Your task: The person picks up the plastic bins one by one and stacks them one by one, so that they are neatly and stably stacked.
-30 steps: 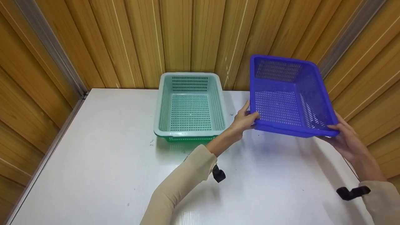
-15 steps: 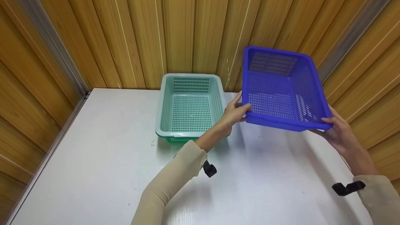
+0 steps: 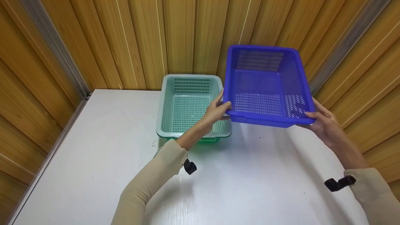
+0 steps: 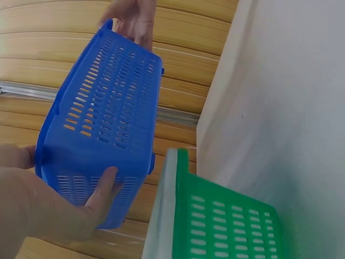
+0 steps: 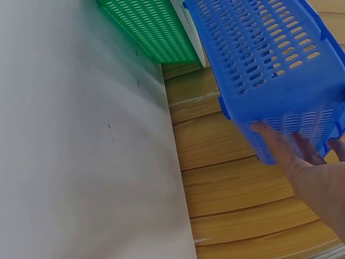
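Both hands hold a blue-purple perforated plastic basket [image 3: 257, 84] up in the air, tilted, its open side facing the head camera. My left hand [image 3: 215, 113] grips its left side near the front corner, thumb over the rim and fingers along the outer wall. The right hand [image 3: 323, 123] grips the front right corner, thumb on the rim and the fingers behind it. Below and left, a pale mint basket [image 3: 162, 103] sits nested in a green basket [image 3: 207, 140] on the table. The blue basket and my left arm hide part of that stack's right side.
The white table [image 3: 118, 131] reaches back to a wood-patterned panel wall [image 3: 178, 34]. More panels rise at the left and right, with grey metal strips [image 3: 56, 47] in the corners. Black wrist mounts [image 3: 190, 166] stick out from both sleeves.
Both hands have carried the blue basket left and slightly up, so it now overlaps the right edge of the nested baskets in the head view. The stack has stayed in place.
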`<state>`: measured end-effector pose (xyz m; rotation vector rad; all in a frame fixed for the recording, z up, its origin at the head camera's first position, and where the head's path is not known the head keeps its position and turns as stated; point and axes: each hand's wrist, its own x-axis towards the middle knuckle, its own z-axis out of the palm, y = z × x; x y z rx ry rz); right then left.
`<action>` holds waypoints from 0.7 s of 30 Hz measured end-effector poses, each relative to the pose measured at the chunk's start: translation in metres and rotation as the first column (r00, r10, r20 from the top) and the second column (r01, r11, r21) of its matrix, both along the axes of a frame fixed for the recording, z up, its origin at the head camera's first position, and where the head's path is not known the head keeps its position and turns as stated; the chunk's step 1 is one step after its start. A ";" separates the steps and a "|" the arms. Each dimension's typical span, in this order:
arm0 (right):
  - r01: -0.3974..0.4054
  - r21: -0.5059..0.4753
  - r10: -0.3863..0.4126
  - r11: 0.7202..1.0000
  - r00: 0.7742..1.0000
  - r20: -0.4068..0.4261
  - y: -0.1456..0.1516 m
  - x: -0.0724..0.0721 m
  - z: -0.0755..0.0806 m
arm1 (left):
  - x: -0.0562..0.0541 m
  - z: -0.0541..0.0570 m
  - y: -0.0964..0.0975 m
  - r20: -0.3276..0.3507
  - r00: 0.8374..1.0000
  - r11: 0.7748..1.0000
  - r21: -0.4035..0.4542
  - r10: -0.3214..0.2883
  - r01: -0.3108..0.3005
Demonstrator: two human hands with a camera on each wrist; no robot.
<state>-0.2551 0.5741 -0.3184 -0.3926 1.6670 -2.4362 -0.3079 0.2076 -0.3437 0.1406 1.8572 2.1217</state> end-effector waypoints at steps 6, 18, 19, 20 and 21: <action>0.024 0.017 -0.024 1.000 1.000 0.006 -0.014 -0.005 0.001 | -0.002 0.004 -0.016 0.013 1.000 1.000 -0.029 0.007 -0.006; -0.044 0.047 0.043 0.998 0.999 0.030 -0.063 -0.038 -0.007 | -0.001 0.002 -0.071 -0.015 0.997 0.996 -0.033 0.079 -0.080; -0.047 0.045 0.046 0.998 0.998 0.037 -0.065 -0.040 -0.008 | -0.001 0.001 -0.073 -0.014 0.997 0.997 -0.026 0.078 -0.078; -0.046 0.046 0.044 0.998 0.998 0.042 -0.066 -0.041 -0.009 | -0.001 0.000 -0.075 -0.011 0.997 0.997 -0.020 0.080 -0.080; -0.044 0.050 0.042 0.998 0.998 0.043 -0.067 -0.042 -0.010 | -0.001 -0.001 -0.077 -0.012 0.997 0.997 -0.013 0.080 -0.080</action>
